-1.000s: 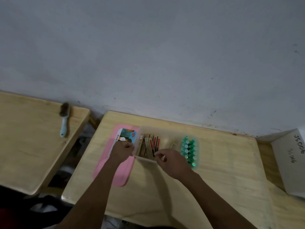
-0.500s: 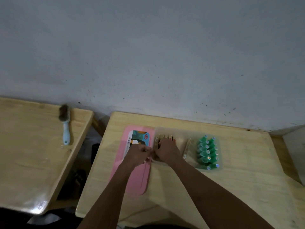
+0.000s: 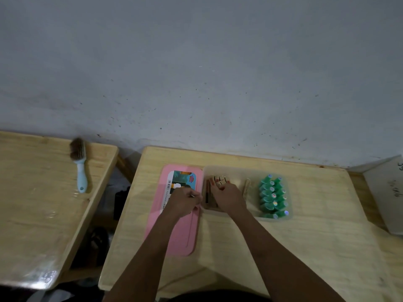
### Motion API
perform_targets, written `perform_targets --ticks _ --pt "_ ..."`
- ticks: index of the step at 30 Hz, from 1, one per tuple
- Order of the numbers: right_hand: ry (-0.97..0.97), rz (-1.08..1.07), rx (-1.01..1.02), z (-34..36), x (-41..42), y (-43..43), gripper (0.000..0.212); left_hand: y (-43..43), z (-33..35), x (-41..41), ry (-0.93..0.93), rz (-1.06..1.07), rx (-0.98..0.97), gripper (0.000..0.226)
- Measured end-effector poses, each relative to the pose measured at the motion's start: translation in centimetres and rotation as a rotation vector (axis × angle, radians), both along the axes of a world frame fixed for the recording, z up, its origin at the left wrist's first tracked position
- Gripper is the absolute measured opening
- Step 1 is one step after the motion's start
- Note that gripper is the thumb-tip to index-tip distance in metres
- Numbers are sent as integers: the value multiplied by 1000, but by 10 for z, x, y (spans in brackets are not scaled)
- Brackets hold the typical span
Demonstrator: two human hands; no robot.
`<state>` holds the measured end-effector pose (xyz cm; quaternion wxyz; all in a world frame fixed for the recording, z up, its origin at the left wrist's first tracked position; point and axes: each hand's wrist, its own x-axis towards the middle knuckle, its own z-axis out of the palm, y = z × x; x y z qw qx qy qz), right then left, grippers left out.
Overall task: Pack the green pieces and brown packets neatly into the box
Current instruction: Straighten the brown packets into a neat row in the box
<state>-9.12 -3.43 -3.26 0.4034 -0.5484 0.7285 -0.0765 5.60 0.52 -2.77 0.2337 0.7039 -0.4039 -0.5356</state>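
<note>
A clear plastic box (image 3: 239, 171) stands on the wooden table. Green pieces (image 3: 272, 196) fill its right end in two rows. Brown packets (image 3: 209, 192) stand side by side at its left end, and one more packet (image 3: 247, 187) leans alone near the middle. My right hand (image 3: 229, 198) lies over the left packets with fingers stretched out, pressing on them and hiding most of them. My left hand (image 3: 184, 202) sits over the pink lid, its fingers curled at the box's left wall.
The pink lid (image 3: 174, 236) with a printed label lies flat to the left of the box. A brush (image 3: 79, 164) lies on a second table at left, across a gap. A white carton (image 3: 386, 192) stands at the right edge. A wall rises close behind.
My right hand has moved left from the box's front edge onto the brown packets. My left hand has stayed at the box's left wall.
</note>
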Motion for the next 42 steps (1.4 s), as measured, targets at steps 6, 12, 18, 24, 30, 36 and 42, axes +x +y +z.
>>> perform_targets --ticks 6,12,18,24,30,36,42 --pt "-343 -174 60 13 -23 9 34 1 -1 -1 10 24 0 15" --pt "-427 -145 79 15 -26 11 27 3 2 -3 16 49 -5 17" --pt "-153 125 -50 0 -9 6 21 4 3 -5 -7 59 -19 12" --pt "56 253 -50 -12 6 4 28 6 3 -9 -42 56 -36 18" --pt "305 193 -250 1 -8 7 22 6 1 -8 -22 62 -33 20" --pt "426 415 -215 -1 -11 7 17 5 0 -6 -29 59 -16 17" --pt "532 504 -232 0 1 -1 17 6 1 -8 -34 66 -40 20"
